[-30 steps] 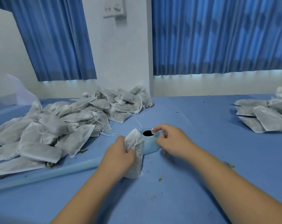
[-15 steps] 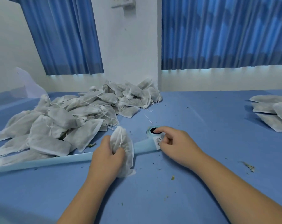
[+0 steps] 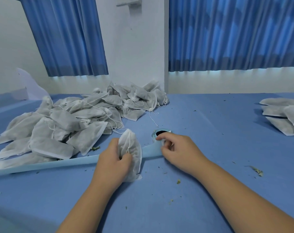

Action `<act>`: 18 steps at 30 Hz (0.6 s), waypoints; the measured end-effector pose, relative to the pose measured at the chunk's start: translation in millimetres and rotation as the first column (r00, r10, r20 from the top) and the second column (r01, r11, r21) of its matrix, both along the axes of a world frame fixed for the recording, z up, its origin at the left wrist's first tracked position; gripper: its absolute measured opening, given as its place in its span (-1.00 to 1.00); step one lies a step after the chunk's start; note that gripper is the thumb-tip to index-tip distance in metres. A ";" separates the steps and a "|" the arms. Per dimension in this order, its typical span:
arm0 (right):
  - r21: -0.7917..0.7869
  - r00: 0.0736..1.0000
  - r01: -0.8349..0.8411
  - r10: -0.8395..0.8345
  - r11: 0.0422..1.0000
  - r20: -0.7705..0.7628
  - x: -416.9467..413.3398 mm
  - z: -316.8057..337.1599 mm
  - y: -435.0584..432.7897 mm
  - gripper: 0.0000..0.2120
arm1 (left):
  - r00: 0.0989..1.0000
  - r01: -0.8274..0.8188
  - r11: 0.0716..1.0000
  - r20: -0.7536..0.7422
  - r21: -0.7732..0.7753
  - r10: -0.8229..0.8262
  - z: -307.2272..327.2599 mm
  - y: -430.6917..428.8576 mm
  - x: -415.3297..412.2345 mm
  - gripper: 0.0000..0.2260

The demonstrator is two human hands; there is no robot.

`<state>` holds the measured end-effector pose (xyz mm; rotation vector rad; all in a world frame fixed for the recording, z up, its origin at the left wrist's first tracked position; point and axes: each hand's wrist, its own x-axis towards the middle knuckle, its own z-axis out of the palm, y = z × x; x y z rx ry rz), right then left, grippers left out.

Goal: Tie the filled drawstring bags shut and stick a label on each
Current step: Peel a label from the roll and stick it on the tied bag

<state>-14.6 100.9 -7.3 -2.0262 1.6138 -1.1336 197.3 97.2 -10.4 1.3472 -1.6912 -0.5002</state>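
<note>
My right hand (image 3: 178,148), fingers curled, has drawn a label (image 3: 164,142) back off the label roll (image 3: 157,132) and pinches it just beside the roll, while my left hand (image 3: 112,158) still grips the drawstring bag (image 3: 132,148) left of it, so sticking should come next.

Matt white cloth bag (image 3: 134,149); smooth, matt blue table cover (image 3: 210,125).

— What am I seeing on the surface (image 3: 210,148)?
— It's blue all over. I see a big heap of filled white bags (image 3: 67,125) on its left half and a smaller heap (image 3: 284,116) at the right edge.
— And near the middle?
— A label roll (image 3: 155,134), with its pale blue backing strip (image 3: 41,166) trailing off leftward, and leaf crumbs (image 3: 256,169) scattered about.
</note>
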 end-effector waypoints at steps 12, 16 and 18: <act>-0.042 0.998 0.050 -0.051 0.998 -0.025 -1.4 4.7 2.1 -0.85 | 0.999 0.031 0.999 0.030 -0.028 -0.030 -1.5 -0.9 2.9 -0.72; -0.028 0.997 0.070 -0.070 0.997 0.014 -2.1 5.5 2.3 -0.81 | 0.998 0.062 0.998 0.009 -0.032 -0.061 -0.7 0.2 2.1 -0.82; -0.020 0.996 0.077 -0.076 0.997 0.049 -1.9 5.4 2.3 -0.82 | 0.999 0.052 0.998 -0.001 -0.036 -0.052 -1.1 -0.3 2.4 -0.79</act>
